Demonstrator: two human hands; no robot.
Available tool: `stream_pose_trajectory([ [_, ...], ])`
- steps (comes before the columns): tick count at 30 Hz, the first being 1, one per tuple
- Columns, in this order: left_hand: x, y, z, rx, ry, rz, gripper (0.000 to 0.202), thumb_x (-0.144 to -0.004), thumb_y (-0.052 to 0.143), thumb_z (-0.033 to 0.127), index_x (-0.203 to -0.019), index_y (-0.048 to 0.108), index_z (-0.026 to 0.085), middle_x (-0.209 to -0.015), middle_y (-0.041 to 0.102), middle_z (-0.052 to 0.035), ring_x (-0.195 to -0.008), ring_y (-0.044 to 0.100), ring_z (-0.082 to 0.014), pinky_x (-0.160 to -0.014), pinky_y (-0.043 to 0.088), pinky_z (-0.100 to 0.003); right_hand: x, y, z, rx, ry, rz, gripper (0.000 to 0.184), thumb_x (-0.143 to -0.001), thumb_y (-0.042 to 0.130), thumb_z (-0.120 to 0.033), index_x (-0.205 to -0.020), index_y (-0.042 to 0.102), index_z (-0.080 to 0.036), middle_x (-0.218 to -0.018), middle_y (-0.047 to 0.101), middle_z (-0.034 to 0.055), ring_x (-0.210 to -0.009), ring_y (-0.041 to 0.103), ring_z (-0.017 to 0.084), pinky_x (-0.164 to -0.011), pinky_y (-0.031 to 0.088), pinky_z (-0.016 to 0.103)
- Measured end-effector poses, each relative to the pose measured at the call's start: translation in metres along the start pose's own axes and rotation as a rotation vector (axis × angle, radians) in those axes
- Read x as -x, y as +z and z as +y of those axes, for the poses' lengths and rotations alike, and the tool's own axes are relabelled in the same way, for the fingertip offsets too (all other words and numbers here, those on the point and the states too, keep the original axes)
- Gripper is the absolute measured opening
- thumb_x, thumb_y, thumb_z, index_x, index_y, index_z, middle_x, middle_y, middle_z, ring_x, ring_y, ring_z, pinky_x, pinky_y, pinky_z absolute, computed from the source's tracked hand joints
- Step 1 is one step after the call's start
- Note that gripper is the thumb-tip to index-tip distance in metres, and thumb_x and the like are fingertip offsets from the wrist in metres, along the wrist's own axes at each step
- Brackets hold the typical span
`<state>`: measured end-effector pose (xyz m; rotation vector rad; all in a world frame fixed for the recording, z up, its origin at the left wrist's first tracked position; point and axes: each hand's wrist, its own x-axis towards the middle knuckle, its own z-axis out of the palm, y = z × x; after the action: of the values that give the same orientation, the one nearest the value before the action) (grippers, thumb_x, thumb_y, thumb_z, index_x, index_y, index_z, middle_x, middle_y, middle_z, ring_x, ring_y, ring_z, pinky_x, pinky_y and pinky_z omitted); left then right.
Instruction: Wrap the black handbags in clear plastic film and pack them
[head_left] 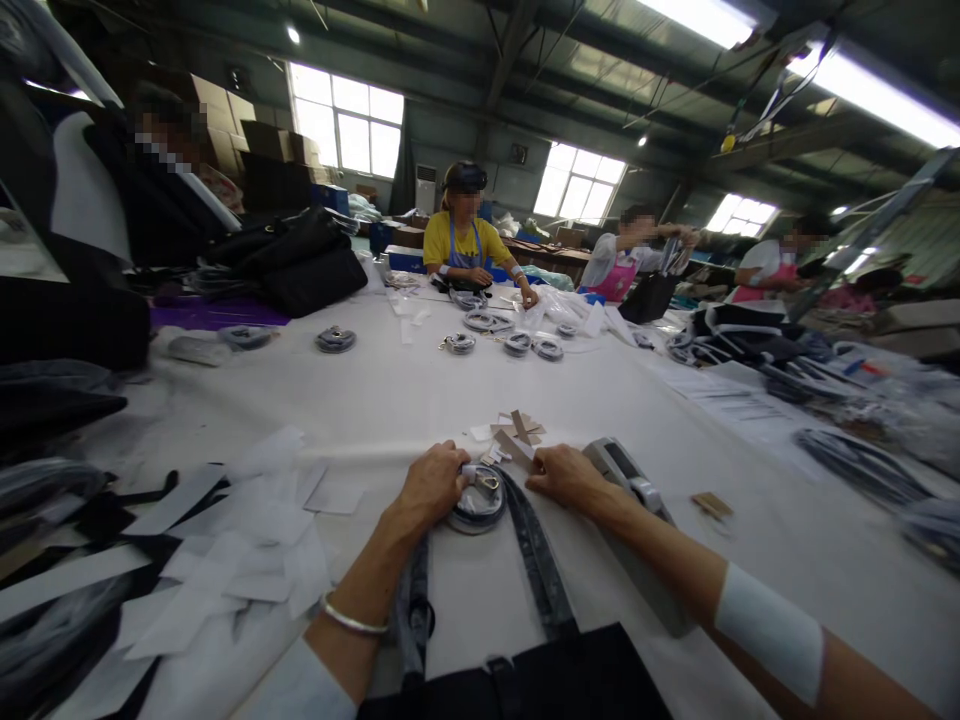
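Note:
My left hand is closed on the left edge of a coiled bag strap, wound round and wrapped in clear film, with a gold metal clasp on top. My right hand is pinched at the end of a tan card strip, beside a small pile of similar strips. Close to my body lies a black handbag. Its film-wrapped handles reach up toward the coil. Under my right forearm sits a grey tape dispenser-like device, partly hidden.
White paper pieces are heaped at left over black straps. Several coiled straps lie across the white table. A co-worker in yellow works opposite. Black bags stand far left; wrapped straps lie at right.

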<state>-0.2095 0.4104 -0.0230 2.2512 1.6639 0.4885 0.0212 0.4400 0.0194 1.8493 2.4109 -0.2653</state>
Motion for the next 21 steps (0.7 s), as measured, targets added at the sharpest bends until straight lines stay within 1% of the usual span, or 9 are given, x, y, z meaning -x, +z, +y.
stream_pose_trajectory([
  [2, 0.0, -0.001, 0.0, 0.006, -0.001, 0.002, 0.02, -0.084, 0.056, 0.02, -0.098, 0.071, 0.021, -0.098, 0.064, -0.0068, -0.097, 0.061, -0.0218, -0.084, 0.045, -0.028, -0.001, 0.005, -0.005, 0.035, 0.008, 0.011, 0.02, -0.078, 0.063, -0.024, -0.091, 0.074, -0.012, -0.09, 0.073, 0.0172, -0.086, 0.068, 0.029, -0.07, 0.045, 0.031],
  [4, 0.0, -0.001, 0.0, 0.013, -0.007, 0.004, 0.021, -0.083, 0.057, 0.02, -0.099, 0.071, 0.021, -0.099, 0.065, -0.0071, -0.098, 0.061, -0.0218, -0.085, 0.045, -0.028, 0.0, 0.006, -0.005, 0.044, 0.009, 0.012, 0.018, -0.081, 0.058, -0.019, -0.087, 0.074, -0.012, -0.087, 0.073, 0.0185, -0.084, 0.069, 0.029, -0.071, 0.045, 0.032],
  [7, 0.0, -0.001, 0.0, 0.025, -0.027, 0.005, 0.024, -0.082, 0.058, 0.02, -0.104, 0.069, 0.019, -0.102, 0.065, -0.0082, -0.1, 0.061, -0.0218, -0.088, 0.044, -0.028, 0.007, -0.003, 0.0, 0.002, -0.006, 0.051, 0.022, -0.085, 0.052, -0.016, -0.083, 0.074, -0.014, -0.084, 0.073, 0.0142, -0.081, 0.068, 0.025, -0.072, 0.045, 0.031],
  [9, 0.0, -0.001, 0.0, 0.033, -0.045, 0.009, 0.026, -0.082, 0.059, 0.021, -0.106, 0.068, 0.016, -0.104, 0.066, -0.0094, -0.101, 0.06, -0.022, -0.09, 0.044, -0.029, 0.015, -0.013, 0.004, -0.042, -0.027, 0.122, 0.025, -0.088, 0.049, -0.019, -0.089, 0.074, -0.017, -0.092, 0.074, 0.0103, -0.087, 0.067, 0.022, -0.078, 0.045, 0.029],
  [11, 0.0, -0.001, 0.0, 0.039, -0.06, 0.011, 0.025, -0.082, 0.06, 0.022, -0.104, 0.069, 0.016, -0.104, 0.066, -0.0097, -0.101, 0.06, -0.0222, -0.089, 0.044, -0.028, 0.023, -0.021, 0.004, -0.215, -0.058, 0.253, 0.024, -0.089, 0.051, -0.026, -0.092, 0.073, -0.019, -0.098, 0.073, 0.0074, -0.091, 0.065, 0.02, -0.083, 0.045, 0.03],
  [14, 0.0, -0.003, 0.001, 0.046, -0.071, 0.012, 0.021, -0.082, 0.06, 0.022, -0.1, 0.07, 0.017, -0.101, 0.067, -0.0088, -0.098, 0.062, -0.0216, -0.087, 0.045, -0.028, 0.033, -0.025, -0.011, -0.724, -0.124, 0.387, 0.024, -0.081, 0.063, -0.04, -0.089, 0.073, -0.019, -0.088, 0.073, 0.0054, -0.08, 0.064, 0.02, -0.076, 0.049, 0.032],
  [17, 0.002, -0.006, 0.003, 0.047, -0.075, 0.024, 0.022, -0.081, 0.06, 0.023, -0.1, 0.071, 0.019, -0.101, 0.067, -0.0081, -0.097, 0.062, -0.0219, -0.083, 0.046, -0.028, 0.038, -0.018, -0.038, -1.084, -0.192, 0.283, 0.03, -0.074, 0.072, -0.046, -0.086, 0.072, -0.018, -0.079, 0.072, 0.005, -0.072, 0.065, 0.02, -0.067, 0.052, 0.032],
  [19, 0.002, -0.007, 0.004, 0.047, -0.076, 0.037, 0.022, -0.081, 0.061, 0.025, -0.1, 0.071, 0.021, -0.101, 0.067, -0.0075, -0.096, 0.063, -0.0222, -0.081, 0.047, -0.028, 0.04, -0.01, -0.053, -1.094, -0.247, 0.225, 0.025, -0.076, 0.072, -0.042, -0.085, 0.072, -0.019, -0.079, 0.073, 0.005, -0.076, 0.067, 0.021, -0.069, 0.054, 0.032],
  [21, 0.002, -0.008, 0.003, 0.05, -0.078, 0.046, 0.022, -0.082, 0.061, 0.027, -0.1, 0.071, 0.022, -0.101, 0.067, -0.0068, -0.095, 0.063, -0.0219, -0.08, 0.047, -0.028, 0.042, 0.0, -0.06, -0.962, -0.329, 0.249, 0.015, -0.081, 0.068, -0.034, -0.086, 0.072, -0.02, -0.081, 0.073, 0.0038, -0.079, 0.068, 0.02, -0.074, 0.053, 0.031],
])
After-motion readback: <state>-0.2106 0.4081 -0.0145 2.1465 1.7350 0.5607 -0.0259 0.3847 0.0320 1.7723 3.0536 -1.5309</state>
